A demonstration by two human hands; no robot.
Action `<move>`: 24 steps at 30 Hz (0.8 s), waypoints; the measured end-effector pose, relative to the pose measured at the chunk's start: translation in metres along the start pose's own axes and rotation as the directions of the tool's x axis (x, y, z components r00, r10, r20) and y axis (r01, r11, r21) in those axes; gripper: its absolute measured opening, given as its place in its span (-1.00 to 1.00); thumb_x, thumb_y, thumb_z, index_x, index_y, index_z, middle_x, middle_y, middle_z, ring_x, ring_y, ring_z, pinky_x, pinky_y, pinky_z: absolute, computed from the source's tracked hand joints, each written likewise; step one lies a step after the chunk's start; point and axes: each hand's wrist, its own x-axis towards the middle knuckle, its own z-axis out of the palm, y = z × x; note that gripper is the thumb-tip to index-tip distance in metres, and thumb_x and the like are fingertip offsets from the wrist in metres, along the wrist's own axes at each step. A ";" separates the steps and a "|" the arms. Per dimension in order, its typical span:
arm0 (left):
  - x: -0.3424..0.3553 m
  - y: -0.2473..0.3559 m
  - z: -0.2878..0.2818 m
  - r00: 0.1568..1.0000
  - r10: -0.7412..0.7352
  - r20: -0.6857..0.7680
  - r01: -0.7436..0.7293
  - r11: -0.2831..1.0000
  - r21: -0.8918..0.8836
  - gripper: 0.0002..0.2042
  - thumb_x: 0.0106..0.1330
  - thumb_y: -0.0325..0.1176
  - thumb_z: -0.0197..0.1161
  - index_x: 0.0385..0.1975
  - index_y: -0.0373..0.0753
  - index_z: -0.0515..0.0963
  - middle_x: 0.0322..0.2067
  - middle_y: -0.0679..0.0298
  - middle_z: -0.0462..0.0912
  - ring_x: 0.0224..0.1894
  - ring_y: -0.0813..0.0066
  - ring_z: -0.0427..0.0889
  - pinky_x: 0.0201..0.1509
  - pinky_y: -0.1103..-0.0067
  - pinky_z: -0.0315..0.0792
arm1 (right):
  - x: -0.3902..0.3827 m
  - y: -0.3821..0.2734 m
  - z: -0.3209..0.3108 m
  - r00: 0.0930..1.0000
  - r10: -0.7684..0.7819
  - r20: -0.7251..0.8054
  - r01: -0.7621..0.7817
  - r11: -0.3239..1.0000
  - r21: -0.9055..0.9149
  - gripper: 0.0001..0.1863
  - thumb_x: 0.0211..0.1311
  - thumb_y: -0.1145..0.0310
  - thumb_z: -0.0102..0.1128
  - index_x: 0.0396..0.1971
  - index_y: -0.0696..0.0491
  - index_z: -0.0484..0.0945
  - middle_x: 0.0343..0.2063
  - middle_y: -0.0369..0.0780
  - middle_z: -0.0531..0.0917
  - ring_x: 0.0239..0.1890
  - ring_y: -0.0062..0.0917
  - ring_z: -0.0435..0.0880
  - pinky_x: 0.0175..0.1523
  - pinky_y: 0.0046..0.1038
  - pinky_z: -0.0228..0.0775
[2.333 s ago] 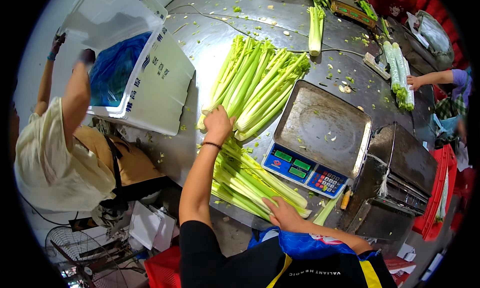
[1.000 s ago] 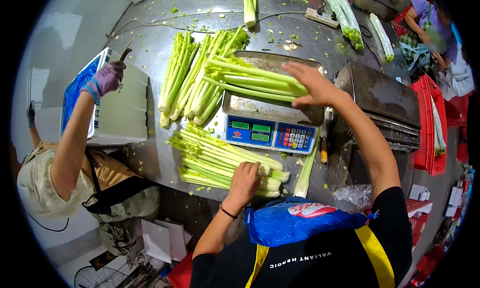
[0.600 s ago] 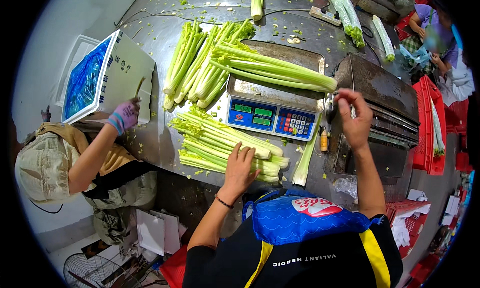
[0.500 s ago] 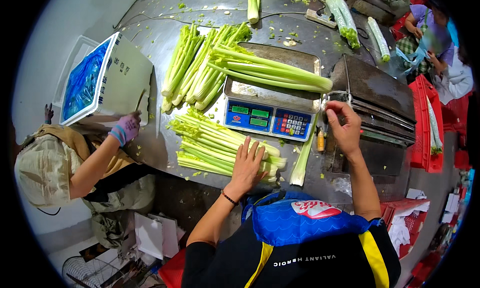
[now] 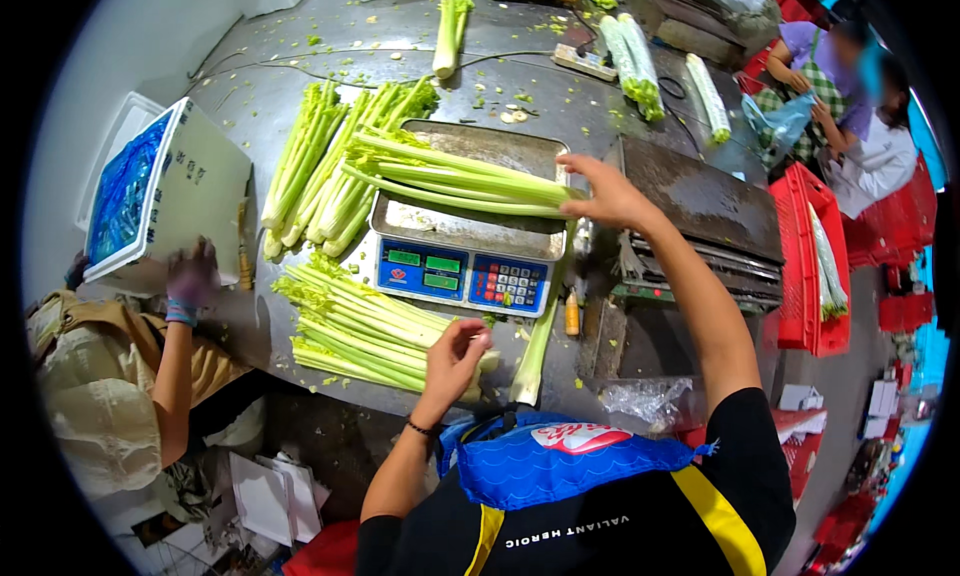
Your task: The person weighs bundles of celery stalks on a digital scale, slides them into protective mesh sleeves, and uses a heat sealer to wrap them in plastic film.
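Note:
A celery bunch (image 5: 460,173) lies across the metal pan of a blue digital scale (image 5: 462,276), its pale butt toward the right. My right hand (image 5: 612,194) is at that butt end, thumb and fingers spread around it; I cannot see a firm grip. In front of the scale is a row of celery stalks (image 5: 370,331), leafy tops to the left. My left hand (image 5: 452,368) hovers by their cut ends, fingers loosely bent and apart, with nothing visible in them. A single stalk (image 5: 540,351) lies right of this row.
More celery (image 5: 335,181) is heaped left of the scale. A co-worker's gloved hand (image 5: 192,276) is beside a white foam box (image 5: 205,176). Right of the scale stand a dark metal machine (image 5: 700,206), an orange-handled tool (image 5: 572,314) and a red crate (image 5: 812,266).
My right hand has reached forward to the butt of the celery on the scale. My left hand has lifted off the front stalks and curled. The co-worker's hand has left a handled tool. The view has shifted.

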 end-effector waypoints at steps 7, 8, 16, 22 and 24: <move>0.019 -0.004 0.042 0.997 -0.035 0.068 0.046 0.987 -0.157 -0.76 0.37 -0.46 0.19 -0.02 -0.36 0.46 -0.18 0.27 0.63 -0.15 0.62 0.60 -0.01 0.65 0.48 | 0.045 0.014 0.054 0.972 0.031 0.234 0.046 0.947 -0.319 0.18 -0.33 0.21 0.57 0.39 -0.08 0.05 0.04 -0.03 0.53 0.08 -0.09 0.51 0.10 -0.17 0.41; 0.018 -0.010 0.041 0.997 -0.043 0.067 0.054 0.985 -0.165 -0.76 0.37 -0.46 0.19 -0.02 -0.36 0.46 -0.19 0.28 0.63 -0.16 0.62 0.60 -0.01 0.65 0.48 | 0.049 0.015 0.056 0.971 0.028 0.236 0.046 0.953 -0.300 0.14 -0.33 0.25 0.55 0.37 -0.06 0.09 0.01 -0.03 0.55 0.06 -0.09 0.53 0.08 -0.19 0.42; 0.031 0.014 0.010 0.988 -0.102 0.112 0.125 0.967 -0.221 -0.72 0.42 -0.36 0.15 0.06 -0.30 0.43 -0.09 0.24 0.63 -0.09 0.53 0.61 -0.05 0.62 0.48 | 0.037 -0.001 0.033 0.870 -0.061 0.490 -0.284 0.750 0.597 -0.23 -0.11 0.28 0.47 0.16 0.18 0.35 -0.06 -0.11 0.63 -0.16 -0.41 0.66 0.00 -0.41 0.50; 0.092 0.064 0.003 0.995 0.059 0.079 -0.012 0.868 -0.497 -0.59 0.46 -0.23 0.09 0.22 -0.24 0.28 -0.13 0.28 0.60 -0.08 0.60 0.59 -0.13 0.66 0.48 | -0.016 -0.045 0.087 0.872 -0.181 0.455 -0.479 -0.116 0.870 -0.22 0.18 -0.06 0.27 0.20 0.24 0.33 -0.03 0.00 0.60 -0.12 -0.34 0.69 -0.04 -0.37 0.62; 0.103 0.081 -0.003 0.975 0.070 0.211 0.055 0.843 -0.535 -0.60 0.45 -0.19 0.10 0.19 -0.24 0.31 -0.22 0.36 0.58 -0.19 0.69 0.55 -0.21 0.72 0.43 | -0.024 -0.064 0.101 0.883 -0.193 0.427 -0.466 -0.259 0.846 -0.25 0.25 -0.10 0.18 0.19 0.24 0.34 -0.06 0.01 0.59 -0.14 -0.35 0.68 -0.08 -0.36 0.63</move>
